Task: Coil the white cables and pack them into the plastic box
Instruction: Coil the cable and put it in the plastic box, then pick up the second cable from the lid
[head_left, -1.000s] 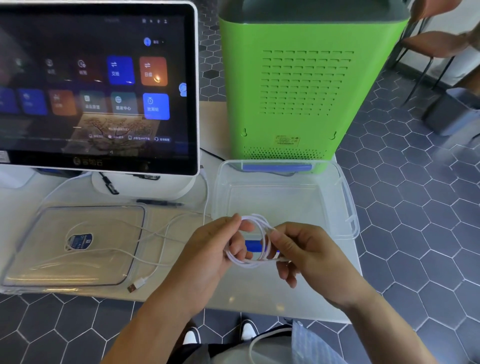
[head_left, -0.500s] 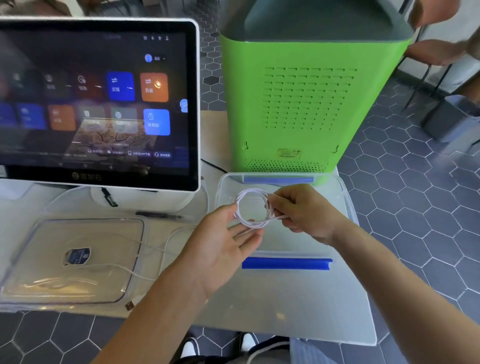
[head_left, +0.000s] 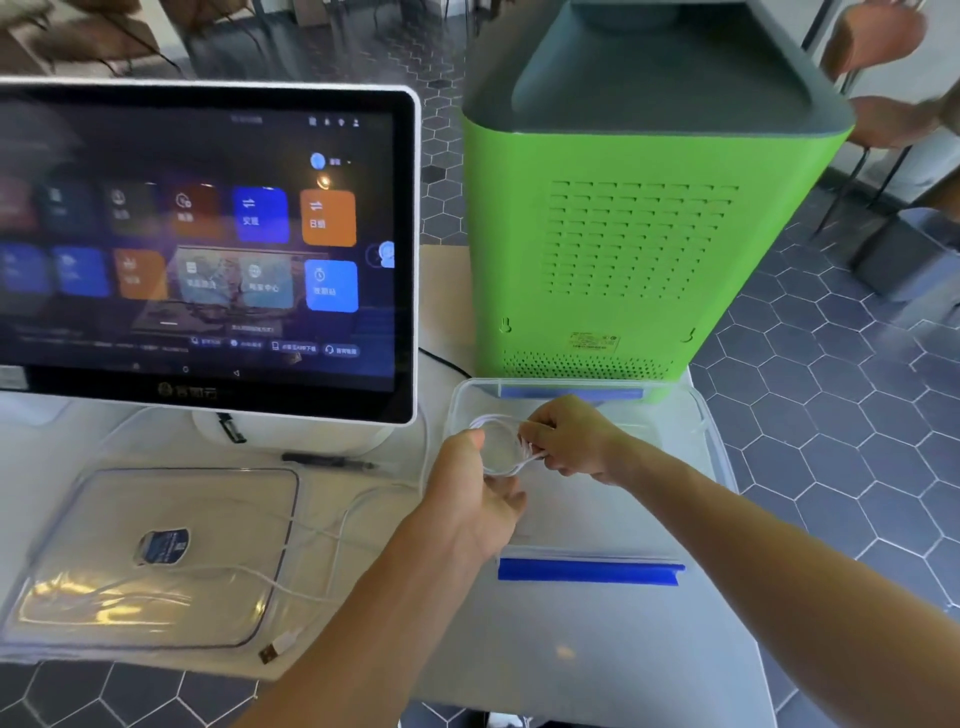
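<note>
On the surface (head_left: 597, 654), a loose white cable (head_left: 311, 540) trails across the clear lid (head_left: 62, 525) at left. The left hand (head_left: 475, 493) and right hand (head_left: 569, 439) both pinch a coiled cable (head_left: 501, 444) over the clear plastic box (head_left: 711, 431), fingers curled around its loops.

**Box open from above, hemmed in behind and to the left**

The plastic box (head_left: 719, 441) has no lid on and lies open from above. The green machine (head_left: 639, 249) stands just behind its far rim and walls off that side. Left of it, the monitor (head_left: 208, 249) overhangs the tabletop (head_left: 597, 675). A loose white cable (head_left: 322, 540) trails over the clear lid (head_left: 156, 561) lying at the left. Both hands (head_left: 478, 499) (head_left: 571, 441) fill the box's near-left corner; its right part is free.
</note>
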